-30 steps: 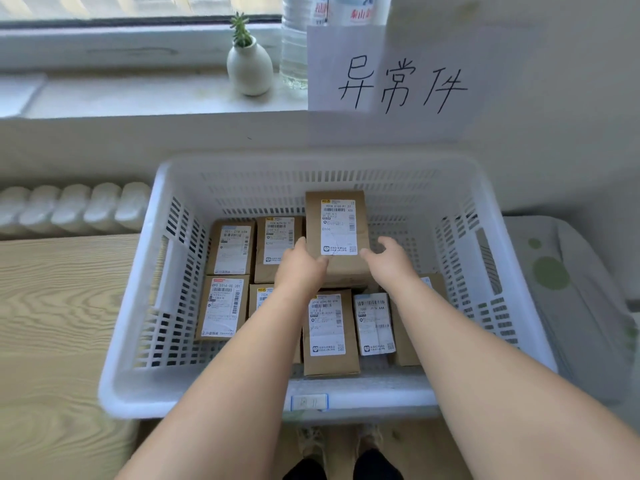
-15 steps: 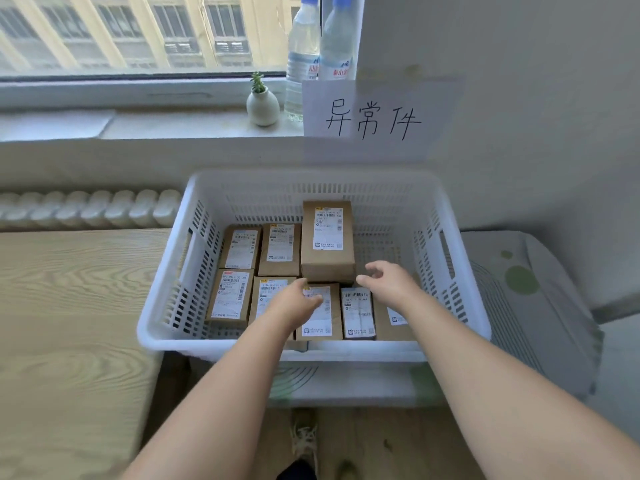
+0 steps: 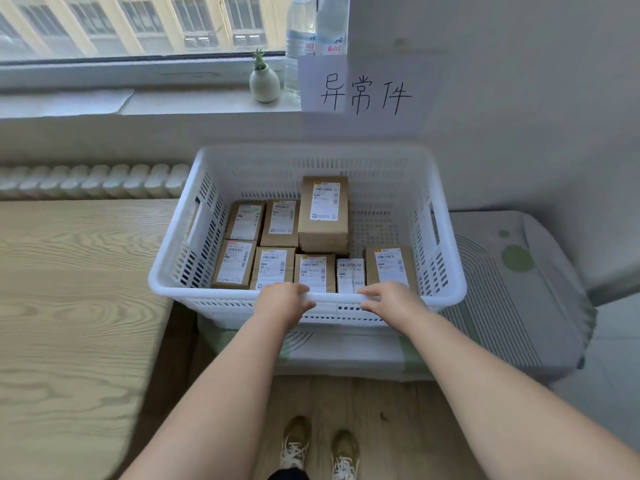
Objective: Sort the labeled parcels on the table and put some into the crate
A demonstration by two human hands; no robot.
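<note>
at the crate [image 3: 332, 298] rim: left hand [image 3: 282, 303], right hand [image 3: 393, 303].

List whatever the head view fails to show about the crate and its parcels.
Head view only:
- Label print on the parcels: too small, blurred.
- Near ends of the front-row parcels: hidden by the crate rim, left hand and right hand.
- Water bottles: tops cut off by the top edge.
- Table: left side cut off by the frame edge.

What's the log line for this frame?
left hand: empty, at crate rim | right hand: empty, at rim | parcels: in crate, labels up
</note>
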